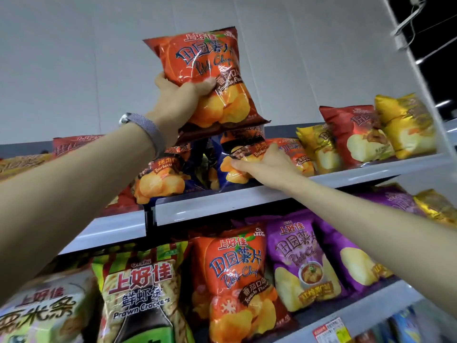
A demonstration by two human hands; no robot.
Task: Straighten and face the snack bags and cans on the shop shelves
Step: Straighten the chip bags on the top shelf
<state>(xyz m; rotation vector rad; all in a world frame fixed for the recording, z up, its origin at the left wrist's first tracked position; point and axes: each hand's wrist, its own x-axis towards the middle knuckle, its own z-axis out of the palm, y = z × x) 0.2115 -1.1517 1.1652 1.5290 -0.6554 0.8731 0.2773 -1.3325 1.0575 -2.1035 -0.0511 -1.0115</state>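
Observation:
My left hand (180, 100) grips an orange tomato-flavour chip bag (210, 78) by its left edge and holds it upright above the top shelf (222, 206). Under it stand two dark blue barbecue chip bags, one on the left (163, 174) and one on the right (237, 157). My right hand (269, 167) reaches onto the top shelf. Its fingers press the right side of the right barbecue bag, with the thumb along the bag's front. Whether it grips the bag or only touches it is unclear.
Yellow bags (319, 147) and a red bag (356, 137) lean at the right of the top shelf. On the lower shelf (351, 315) stand a prawn cracker bag (141, 293), an orange chip bag (237, 278) and purple bags (301, 261). A white upright (420, 70) bounds the right side.

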